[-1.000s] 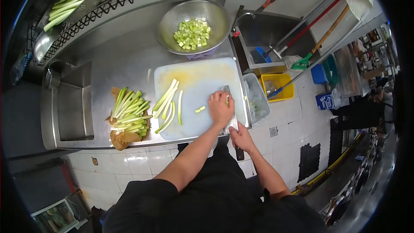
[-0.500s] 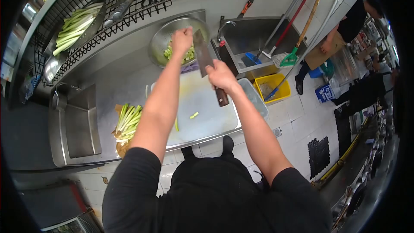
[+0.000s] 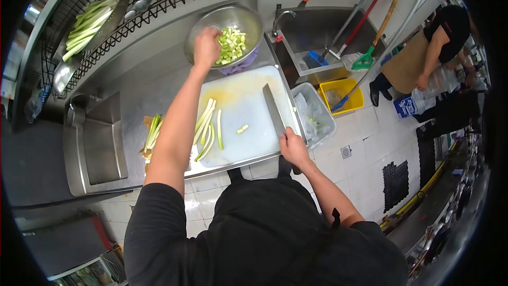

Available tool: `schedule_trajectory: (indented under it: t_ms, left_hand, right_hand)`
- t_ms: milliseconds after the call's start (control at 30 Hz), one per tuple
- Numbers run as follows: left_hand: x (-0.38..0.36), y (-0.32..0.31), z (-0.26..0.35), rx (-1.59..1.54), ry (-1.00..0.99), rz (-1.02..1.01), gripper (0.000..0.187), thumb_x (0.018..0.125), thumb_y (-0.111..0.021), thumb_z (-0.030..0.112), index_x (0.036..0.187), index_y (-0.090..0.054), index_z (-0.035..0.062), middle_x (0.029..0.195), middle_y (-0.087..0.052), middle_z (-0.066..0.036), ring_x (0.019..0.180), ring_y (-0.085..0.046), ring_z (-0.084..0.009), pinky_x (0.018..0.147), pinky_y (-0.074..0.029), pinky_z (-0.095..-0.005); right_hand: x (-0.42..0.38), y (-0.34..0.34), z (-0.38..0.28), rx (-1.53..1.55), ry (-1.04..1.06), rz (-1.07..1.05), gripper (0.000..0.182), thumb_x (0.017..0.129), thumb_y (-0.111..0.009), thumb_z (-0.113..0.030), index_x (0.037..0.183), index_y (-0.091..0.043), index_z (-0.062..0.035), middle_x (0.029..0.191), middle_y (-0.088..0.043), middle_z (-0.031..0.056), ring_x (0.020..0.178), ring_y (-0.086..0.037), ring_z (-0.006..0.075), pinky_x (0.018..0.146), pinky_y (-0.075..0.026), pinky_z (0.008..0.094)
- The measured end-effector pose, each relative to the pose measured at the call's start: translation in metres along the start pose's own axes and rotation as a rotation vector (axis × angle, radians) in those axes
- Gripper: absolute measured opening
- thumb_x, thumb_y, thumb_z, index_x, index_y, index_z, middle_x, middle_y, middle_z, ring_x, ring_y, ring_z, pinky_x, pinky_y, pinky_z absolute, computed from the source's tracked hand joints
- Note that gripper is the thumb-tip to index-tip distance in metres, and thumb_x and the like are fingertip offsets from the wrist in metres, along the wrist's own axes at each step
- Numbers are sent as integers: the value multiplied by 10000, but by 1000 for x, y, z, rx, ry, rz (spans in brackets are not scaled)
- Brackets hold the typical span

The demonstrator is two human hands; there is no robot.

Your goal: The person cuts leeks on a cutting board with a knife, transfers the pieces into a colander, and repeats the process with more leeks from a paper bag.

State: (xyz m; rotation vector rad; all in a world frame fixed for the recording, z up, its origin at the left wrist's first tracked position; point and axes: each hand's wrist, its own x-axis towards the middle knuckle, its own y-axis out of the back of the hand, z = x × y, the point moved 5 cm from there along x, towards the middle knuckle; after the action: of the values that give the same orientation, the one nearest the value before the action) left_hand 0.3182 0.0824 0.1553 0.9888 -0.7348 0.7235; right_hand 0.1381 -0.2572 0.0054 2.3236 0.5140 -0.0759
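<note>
My right hand grips the handle of a cleaver, its blade lying over the right side of a white cutting board. My left hand is at the left side of a metal bowl; its fingers are blurred. Chopped pale-green stalk pieces lie in the bowl. On the board's left part rest several long green stalks, partly behind my left forearm. A few short cut pieces sit mid-board. More stalks lie on brown paper left of the board.
Sinks stand left and right. A lined clear bin and yellow bucket are beside the counter, with mop handles leaning behind. A wire rack holds more stalks. A co-worker stands at the right.
The cleaver has moved from beside the bowl down to the board's right side with my right hand. My left hand has shifted left in the bowl, and more chopped pieces show.
</note>
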Motion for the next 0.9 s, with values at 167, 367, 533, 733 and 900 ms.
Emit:
schedule_trajectory:
  t_ms: [167, 367, 533, 733, 900]
  left_hand:
    - [-103, 11, 58, -194, 91, -804, 187, 818, -502, -2, 875, -679, 12, 895, -679, -198, 928, -650, -386, 831, -515, -451]
    - [-242, 37, 87, -94, 114, -1078, 362, 802, -550, -6, 1146, -661, 11, 1149, -595, -211, 1038, -578, -414, 904, -524, -481]
    - [-274, 41, 107, 23, 26, -1020, 312, 771, -579, 7, 1076, -640, -16, 1071, -598, -221, 1007, -583, -419, 855, -550, -478]
    - [-265, 32, 123, 50, -30, -1183, 232, 809, -558, -11, 1028, -624, -49, 1061, -622, -236, 1041, -606, -403, 799, -583, -473]
    - [-254, 18, 111, 13, -33, -1063, 184, 818, -550, -13, 982, -609, -72, 983, -629, -256, 918, -642, -426, 765, -584, -486]
  right_hand:
    - [11, 1, -24, -236, -5, -15, 254, 967, -492, -180, 1139, -508, 7, 790, -686, 275, 766, -677, 487, 708, -517, 600]
    - [17, 14, -13, -331, -85, -50, 258, 948, -463, -134, 1152, -510, 16, 853, -707, 276, 815, -693, 480, 740, -532, 585]
    - [17, 23, -14, -329, -87, -135, 256, 953, -459, -139, 1151, -506, 16, 904, -709, 291, 876, -690, 482, 795, -524, 584]
    - [14, 26, -9, -289, -63, -137, 226, 971, -496, -169, 1117, -496, 3, 920, -697, 306, 908, -674, 494, 831, -508, 593]
    - [12, 27, 0, -293, -71, -153, 228, 987, -498, -187, 1114, -489, 2, 932, -693, 312, 910, -671, 499, 825, -508, 598]
